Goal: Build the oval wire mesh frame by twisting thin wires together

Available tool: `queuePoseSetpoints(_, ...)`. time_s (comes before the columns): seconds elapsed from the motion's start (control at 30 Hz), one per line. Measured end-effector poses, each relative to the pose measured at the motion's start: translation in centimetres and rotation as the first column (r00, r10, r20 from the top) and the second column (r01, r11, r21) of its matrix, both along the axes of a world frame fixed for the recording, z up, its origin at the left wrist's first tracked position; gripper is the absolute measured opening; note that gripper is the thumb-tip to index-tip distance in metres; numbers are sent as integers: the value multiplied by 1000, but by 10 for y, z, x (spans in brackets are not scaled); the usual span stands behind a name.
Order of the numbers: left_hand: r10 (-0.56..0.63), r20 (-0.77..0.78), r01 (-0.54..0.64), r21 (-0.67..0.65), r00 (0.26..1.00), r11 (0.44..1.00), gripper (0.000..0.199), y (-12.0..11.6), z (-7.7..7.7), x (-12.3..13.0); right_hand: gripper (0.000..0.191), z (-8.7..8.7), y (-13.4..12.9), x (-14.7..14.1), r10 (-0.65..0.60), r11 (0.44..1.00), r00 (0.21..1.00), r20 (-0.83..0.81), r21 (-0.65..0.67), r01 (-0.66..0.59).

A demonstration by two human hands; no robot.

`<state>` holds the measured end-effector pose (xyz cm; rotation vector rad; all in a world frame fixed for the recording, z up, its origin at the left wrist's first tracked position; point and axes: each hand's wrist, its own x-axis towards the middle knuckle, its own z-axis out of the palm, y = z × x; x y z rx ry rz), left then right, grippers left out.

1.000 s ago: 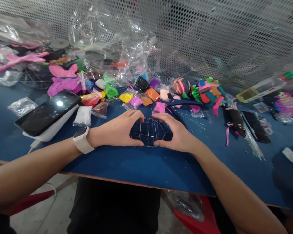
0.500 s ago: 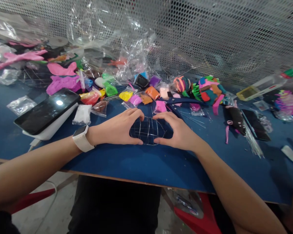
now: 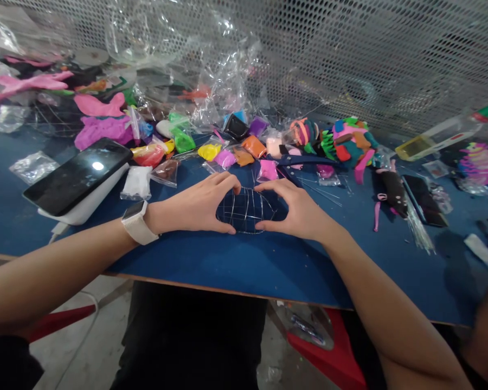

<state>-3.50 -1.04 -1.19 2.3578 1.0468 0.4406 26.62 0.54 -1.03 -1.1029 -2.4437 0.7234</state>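
Note:
A small frame of thin silvery wires (image 3: 247, 210), bent into a rounded cage, rests on the blue table between my hands. My left hand (image 3: 203, 205) curves around its left end, thumb at the lower edge and fingers at the upper edge. Around the right end, my right hand (image 3: 295, 210) grips it the same way, with thumb below and fingers above. Just beyond the hands lie bags of coloured clay, among them a pink one (image 3: 268, 169) and a white one (image 3: 137, 182).
A black phone (image 3: 79, 174) lies on a white box at the left. Blue-handled pliers (image 3: 305, 161) and loose wires lie behind my right hand. Farther right are a clay figure (image 3: 391, 190), a dark phone (image 3: 425, 200) and a bottle (image 3: 439, 132). A perforated metal screen (image 3: 350, 59) stands behind.
The whole view has shifted slightly, so the table and hands appear a little higher. My hands keep the same hold on the wire frame.

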Motion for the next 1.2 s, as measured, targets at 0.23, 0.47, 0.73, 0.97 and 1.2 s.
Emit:
queuePoseSetpoints(0.23,-23,19,23,23,1000,999,61,2,2,-2,74,1,-3,0,47,998,999,1,28,-47)
queuePoseSetpoints(0.47,23,98,-34,114,995,993,42,4,7,-5,75,2,-6,-2,80,993,997,14,88,-81)
queuePoseSetpoints(0.73,345,-120,-269,412,931,870,22,18,6,-15,51,1,-5,-2,10,989,996,-83,145,2)
queuePoseSetpoints(0.97,482,-200,-335,499,853,799,23,23,-6,-28,42,-1,-3,-3,-4,986,992,-124,166,25)
queuePoseSetpoints(1.2,533,-198,-414,434,823,800,19,35,-6,-36,43,-1,-4,-4,-11,983,990,-138,180,36)
